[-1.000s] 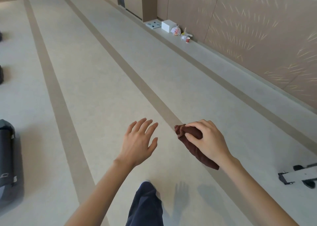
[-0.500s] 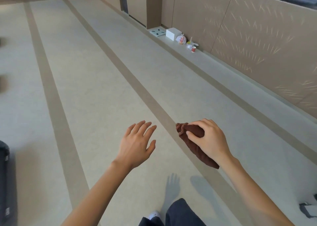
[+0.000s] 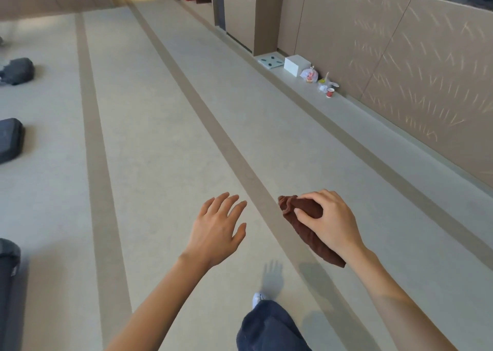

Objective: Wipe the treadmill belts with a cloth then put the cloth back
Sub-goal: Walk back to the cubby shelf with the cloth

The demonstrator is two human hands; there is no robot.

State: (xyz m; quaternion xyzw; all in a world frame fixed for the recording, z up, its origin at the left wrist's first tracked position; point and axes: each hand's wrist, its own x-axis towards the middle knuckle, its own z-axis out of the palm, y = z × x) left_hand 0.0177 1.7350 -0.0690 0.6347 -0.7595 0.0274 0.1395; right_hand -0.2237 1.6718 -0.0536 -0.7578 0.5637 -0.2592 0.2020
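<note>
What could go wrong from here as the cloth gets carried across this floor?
The cloth is only pinched near its bunched end by the right hand, the rest hanging loose, so it might slip free. Dark equipment bases lie low on the floor at the left; veering there risks a trip. A red cup by the right wall could get kicked over.

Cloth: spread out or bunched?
Bunched. The right hand grips the brown cloth gathered into a wad, its tail hanging under the wrist.

White box [image 3: 297, 65] against wall [image 3: 400, 57], red cup [image 3: 330, 93] nearby, beige bins [image 3: 240, 12]
</note>
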